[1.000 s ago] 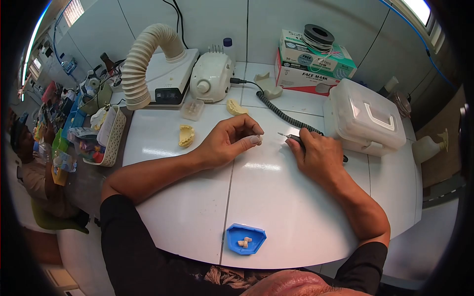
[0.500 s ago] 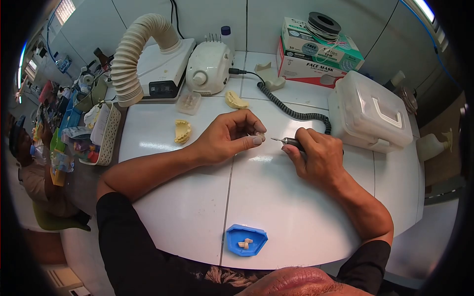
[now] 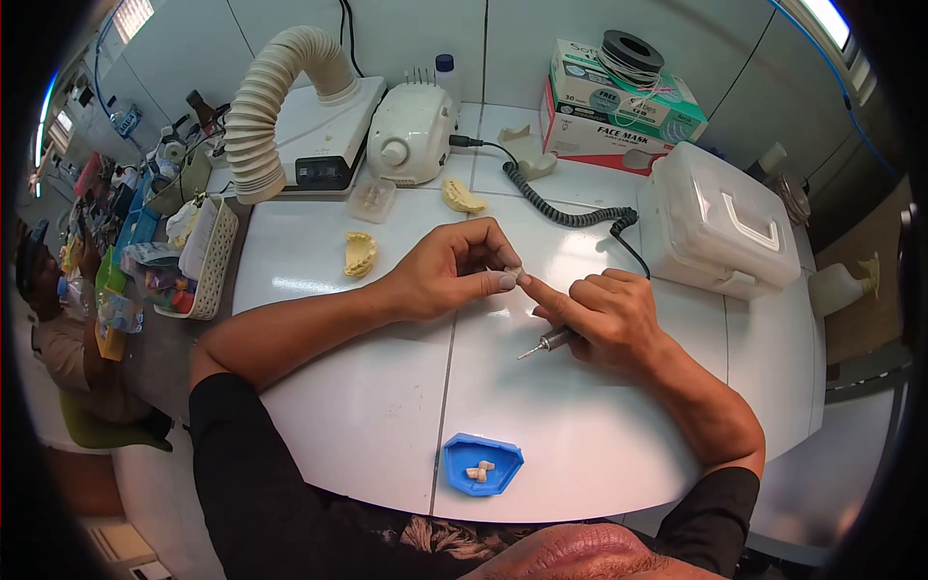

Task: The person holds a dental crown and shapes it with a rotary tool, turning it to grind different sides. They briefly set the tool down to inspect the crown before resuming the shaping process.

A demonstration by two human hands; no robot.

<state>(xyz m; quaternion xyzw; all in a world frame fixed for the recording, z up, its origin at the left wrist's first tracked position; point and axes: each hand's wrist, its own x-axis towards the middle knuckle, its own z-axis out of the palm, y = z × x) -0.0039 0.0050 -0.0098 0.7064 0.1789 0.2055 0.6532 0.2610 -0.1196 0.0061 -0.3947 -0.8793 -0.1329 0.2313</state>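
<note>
Two hands meet near the middle of the tabletop (image 3: 387, 406), well in from every edge. The left hand (image 3: 445, 275) pinches a small pale tooth piece (image 3: 517, 275) between thumb and fingertips, its grip closed on it; the right hand (image 3: 604, 314) is closed on a handpiece (image 3: 546, 341), bur pointing toward the near edge, while its forefinger reaches out and touches the piece. To feel the surface well, I judge it best to keep both wrists resting on the tabletop, hold the pinch firm but light, and keep the bur turned away from the fingers. The piece looks tiny, off-white and mostly hidden by fingertips, so its shape cannot be told. Similar pieces lie in a blue tray (image 3: 483, 465) by the near edge.
</note>
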